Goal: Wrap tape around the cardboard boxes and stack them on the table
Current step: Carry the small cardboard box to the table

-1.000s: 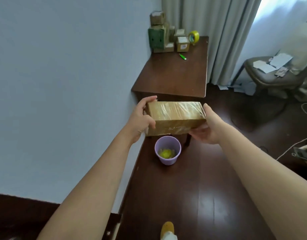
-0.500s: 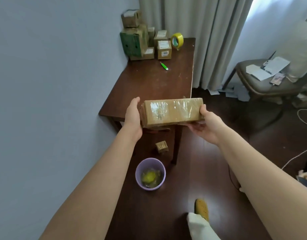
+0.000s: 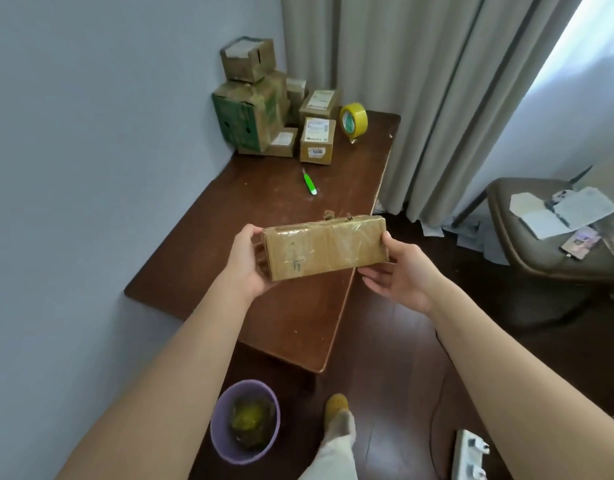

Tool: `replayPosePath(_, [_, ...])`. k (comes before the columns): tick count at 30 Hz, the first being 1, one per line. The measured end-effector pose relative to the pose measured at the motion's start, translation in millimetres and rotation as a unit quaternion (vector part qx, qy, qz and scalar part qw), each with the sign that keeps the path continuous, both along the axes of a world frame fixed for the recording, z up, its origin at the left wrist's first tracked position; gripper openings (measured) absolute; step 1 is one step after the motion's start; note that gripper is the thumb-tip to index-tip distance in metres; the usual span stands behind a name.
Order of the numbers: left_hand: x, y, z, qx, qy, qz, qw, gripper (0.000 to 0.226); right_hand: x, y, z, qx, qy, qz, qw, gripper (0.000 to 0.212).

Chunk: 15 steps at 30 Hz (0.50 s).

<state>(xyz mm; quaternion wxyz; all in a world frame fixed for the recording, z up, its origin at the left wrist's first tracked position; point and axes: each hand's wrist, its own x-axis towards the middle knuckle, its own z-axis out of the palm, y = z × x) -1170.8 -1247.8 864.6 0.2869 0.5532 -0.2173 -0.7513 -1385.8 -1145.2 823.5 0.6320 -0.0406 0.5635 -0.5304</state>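
Observation:
I hold a long cardboard box [image 3: 324, 247] wrapped in clear tape above the near part of the dark wooden table [image 3: 229, 258]. My left hand [image 3: 245, 263] grips its left end, thumb on top. My right hand [image 3: 400, 271] grips the right end, thumb on the end face and fingers under it. At the table's far corner stands a pile of several cardboard boxes [image 3: 264, 109]. A yellow tape roll [image 3: 354, 120] stands on edge beside them, and a green utility knife [image 3: 310, 181] lies in front.
A purple bin [image 3: 245, 420] with yellow waste sits on the dark floor by the table leg. My foot [image 3: 336, 410] is next to it. A power strip [image 3: 470, 455] lies at the lower right. A chair [image 3: 547, 237] with papers stands right; curtains [image 3: 419, 81] hang behind.
I have stepped closer to the table, and the box has come over its near edge. Both hands still hold the box by its ends.

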Motion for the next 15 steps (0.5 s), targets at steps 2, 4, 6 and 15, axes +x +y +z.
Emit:
replayPosePath(2, [-25.5,-31.5,-8.0,-0.002,-0.001,0.001,1.000,0.023,-23.7,-26.3,-0.6,0.007,0.008,0.002,1.000,0.033])
replayPosePath(4, [-50.5,-62.5,-9.6,0.008,0.000,-0.008,1.000,0.022,-49.7,-51.8,4.2,0.018,0.020,0.001,1.000,0.032])
replayPosePath(6, [-72.0,-88.4,-6.8,0.015,0.006,-0.014,1.000,0.019,-77.8,-78.4,13.3,0.027,0.043,0.016,0.999,0.037])
replayPosePath(15, [-128.9,-182.4,-19.4,-0.020,-0.013,0.060,0.998,0.036,-156.2,-217.7,-1.6,0.070,0.070,0.083,0.992,0.047])
